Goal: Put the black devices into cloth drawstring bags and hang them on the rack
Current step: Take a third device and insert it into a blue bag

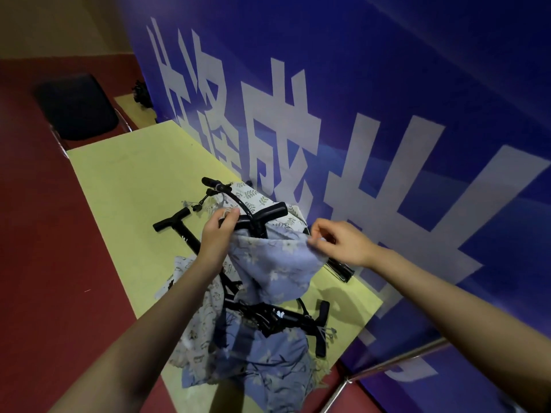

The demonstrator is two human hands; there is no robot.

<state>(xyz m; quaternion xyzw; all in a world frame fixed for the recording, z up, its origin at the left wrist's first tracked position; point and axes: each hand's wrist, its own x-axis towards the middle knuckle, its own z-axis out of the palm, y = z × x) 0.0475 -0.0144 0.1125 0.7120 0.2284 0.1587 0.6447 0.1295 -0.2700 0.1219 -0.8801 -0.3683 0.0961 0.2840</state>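
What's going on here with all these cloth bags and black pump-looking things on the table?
A person is bagging a black device in a blue floral drawstring bag held above the yellow table. The left hand grips the bag's top edge by the device's handle, and the right hand pinches the opposite edge of the opening. The handle is not yet inside. More black devices and cloth bags lie on the table below. Nothing here shows a bag hung up yet.

Both hands pinch blue floral bag over black device.
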